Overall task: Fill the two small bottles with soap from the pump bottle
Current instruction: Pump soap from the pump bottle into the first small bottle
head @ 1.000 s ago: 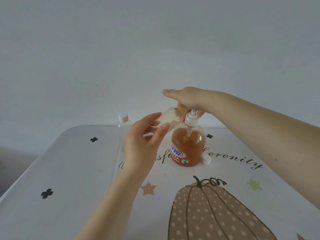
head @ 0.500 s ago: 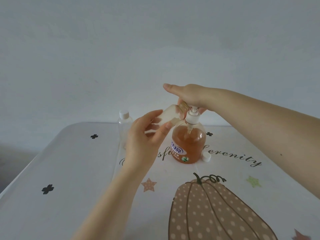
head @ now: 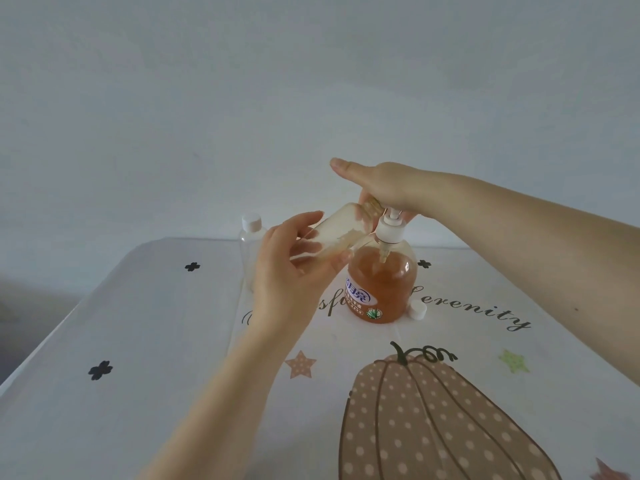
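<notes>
Two hands share the filling: the left hand [head: 287, 268] curls round a tilted small bottle [head: 332, 233], its mouth up at the pump bottle [head: 382, 282]'s spout, so the soap falls in. Above it, the right hand [head: 384, 188] lies flat on the pump head. Behind the left hand stands a capped small bottle [head: 251, 244]. From a second ago, the right hand sits slightly higher above the collar.

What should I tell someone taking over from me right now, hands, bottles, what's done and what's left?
Left hand holds the tilted small bottle, mouth at the pump spout.
Right hand lies flat on the pump head of the pump bottle, mid-table.
Second small bottle stands capped behind the left hand, looking empty.
A loose white cap lies right of the pump bottle.
Done: held bottle has some soap.
Left: finish it, cap it, fill the second.
</notes>
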